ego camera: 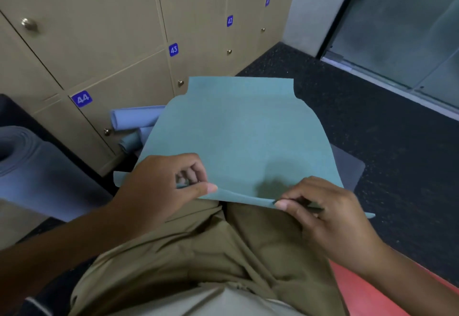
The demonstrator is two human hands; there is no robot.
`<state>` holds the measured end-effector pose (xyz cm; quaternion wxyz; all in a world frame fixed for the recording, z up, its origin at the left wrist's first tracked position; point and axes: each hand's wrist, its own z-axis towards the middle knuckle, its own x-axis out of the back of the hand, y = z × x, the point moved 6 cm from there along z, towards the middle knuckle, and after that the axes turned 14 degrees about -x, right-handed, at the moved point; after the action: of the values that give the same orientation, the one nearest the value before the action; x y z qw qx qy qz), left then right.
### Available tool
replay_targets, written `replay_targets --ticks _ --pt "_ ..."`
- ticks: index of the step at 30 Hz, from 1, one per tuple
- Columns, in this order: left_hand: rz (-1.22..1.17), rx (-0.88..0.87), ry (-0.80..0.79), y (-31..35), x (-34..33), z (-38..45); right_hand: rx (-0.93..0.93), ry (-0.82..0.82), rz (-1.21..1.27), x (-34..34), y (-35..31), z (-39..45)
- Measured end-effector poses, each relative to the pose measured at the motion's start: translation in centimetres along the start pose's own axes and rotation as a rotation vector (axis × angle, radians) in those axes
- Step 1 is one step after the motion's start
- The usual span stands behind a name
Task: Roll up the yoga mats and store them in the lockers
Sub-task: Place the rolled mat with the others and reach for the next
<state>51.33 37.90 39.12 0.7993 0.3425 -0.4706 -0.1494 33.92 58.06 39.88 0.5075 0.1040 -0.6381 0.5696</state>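
Kneeling or crouching over the work, the person shows khaki trousers (218, 253) at the bottom of the view, with both forearms reaching forward from the lower corners. The left hand (159, 186) is curled, its thumb laid flat along the near edge of the green mat (238, 131) and its fingers bent above it, so that it pinches that edge. The right hand (330, 216) does likewise further to the right: thumb and curled fingers clamp the same edge, which is lifted and folded over slightly between the two hands. The green mat stretches away from the hands over the dark speckled floor (372, 121), lying on a dark grey mat (347, 166) whose corner shows at its right side. A red mat (367, 295) shows under the right forearm.

At the left, a grey-blue rolled mat (37, 166) lies beside the left arm. Further off, two smaller rolls, a light blue roll (134, 118) and a teal roll (130, 141), rest at the foot of the lockers (94, 42). The beige locker doors carry blue number labels reading 44 (82, 98), 43 (173, 49) and 42 (229, 21); a further one is too small to read surely. Frosted glass panels (402, 29) stand at the far right.
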Motion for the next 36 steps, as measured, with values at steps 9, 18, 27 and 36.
replay_targets --ticks 9,18,27,36 --pt "-0.145 0.185 -0.026 0.0 -1.5 -3.3 -0.280 -0.150 0.217 -0.3 0.3 -2.2" --pt "-0.019 0.238 -0.082 -0.4 -2.9 -4.1 -0.494 -0.306 0.312 -2.6 2.4 -1.1" --pt "0.144 -0.179 -0.072 -0.5 -3.3 -4.3 0.053 -0.020 0.012 -2.8 1.4 -1.4" --pt "0.219 -0.354 -0.178 -0.4 -3.3 -4.4 0.245 0.015 -0.026 -3.2 2.2 -1.2"
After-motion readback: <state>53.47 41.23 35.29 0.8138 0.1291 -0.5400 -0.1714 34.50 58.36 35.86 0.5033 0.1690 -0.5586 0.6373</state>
